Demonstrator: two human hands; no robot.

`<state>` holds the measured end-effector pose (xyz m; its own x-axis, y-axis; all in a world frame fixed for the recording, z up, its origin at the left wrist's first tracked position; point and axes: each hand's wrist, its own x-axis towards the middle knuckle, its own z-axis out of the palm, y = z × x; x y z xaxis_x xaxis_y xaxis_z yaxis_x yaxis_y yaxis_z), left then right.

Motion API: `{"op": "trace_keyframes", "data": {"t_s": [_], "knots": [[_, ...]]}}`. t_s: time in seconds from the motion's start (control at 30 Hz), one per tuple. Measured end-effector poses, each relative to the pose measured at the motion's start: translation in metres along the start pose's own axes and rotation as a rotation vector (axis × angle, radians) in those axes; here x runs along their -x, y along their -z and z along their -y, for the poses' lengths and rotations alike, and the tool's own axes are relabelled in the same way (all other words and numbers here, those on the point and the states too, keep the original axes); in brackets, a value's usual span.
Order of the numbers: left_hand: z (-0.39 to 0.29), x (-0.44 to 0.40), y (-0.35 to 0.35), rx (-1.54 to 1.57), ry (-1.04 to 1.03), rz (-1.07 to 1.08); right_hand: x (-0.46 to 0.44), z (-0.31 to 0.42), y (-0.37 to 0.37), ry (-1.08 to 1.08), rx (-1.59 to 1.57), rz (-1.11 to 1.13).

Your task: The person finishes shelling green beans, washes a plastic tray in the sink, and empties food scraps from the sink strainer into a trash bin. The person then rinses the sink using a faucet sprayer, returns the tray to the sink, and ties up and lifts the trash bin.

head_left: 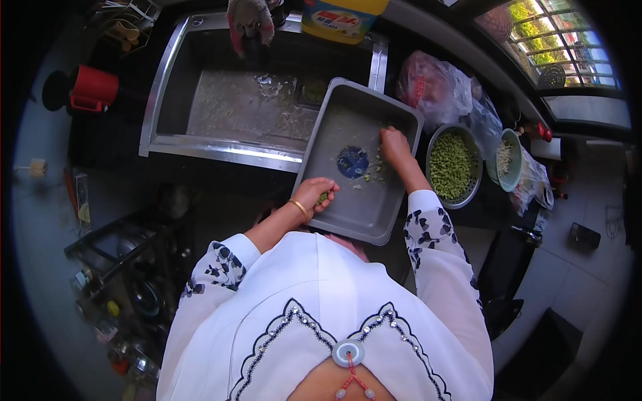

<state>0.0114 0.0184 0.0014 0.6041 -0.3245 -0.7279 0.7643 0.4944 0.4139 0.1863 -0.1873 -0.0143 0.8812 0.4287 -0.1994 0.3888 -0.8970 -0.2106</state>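
Observation:
A deep grey rectangular tray [334,207] rests tilted over the right edge of the sink. Inside it are a round blue label [353,162] and a few small green pieces [373,176]. My left hand [317,194], at the tray's near left side, is closed around some chopped green beans [324,198] that show between the fingers. Over the right part of the tray is my right hand [396,144], its fingers curled together near the inner wall; whatever they hold is hidden. To the right stands a colander [476,167] full of chopped green beans [449,164].
Behind the tray is a metal sink [227,155] with wet scraps in it. A yellow detergent bottle [341,19] stands at the back. Plastic bags [435,87] and a pale green bowl [511,179] of thin pale strips lie right; a red mug [93,88] stands left.

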Motion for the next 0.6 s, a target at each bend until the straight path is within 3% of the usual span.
{"op": "trace_keyframes", "data": {"t_s": [0.03,0.17,0.27,0.4,0.5,0.6], "knots": [[-0.001,0.0,0.0,0.004,0.0,0.003,0.004,-0.001,-0.002,0.0,0.001,0.002],[0.0,0.0,0.0,0.006,0.004,-0.004,0.046,0.021,0.006,0.11,-0.181,0.391],[-0.002,0.003,-0.003,0.003,-0.009,-0.014,0.073,0.041,0.023,0.104,-0.38,0.305],[-0.002,0.002,-0.002,-0.008,-0.001,-0.017,0.081,0.036,0.023,-0.067,-0.45,0.168],[-0.002,0.002,-0.003,-0.017,-0.003,-0.017,0.084,0.033,0.016,0.02,-0.364,0.127],[-0.001,0.001,-0.001,-0.019,-0.025,-0.01,0.09,0.047,0.019,0.038,-0.298,0.242]]}}
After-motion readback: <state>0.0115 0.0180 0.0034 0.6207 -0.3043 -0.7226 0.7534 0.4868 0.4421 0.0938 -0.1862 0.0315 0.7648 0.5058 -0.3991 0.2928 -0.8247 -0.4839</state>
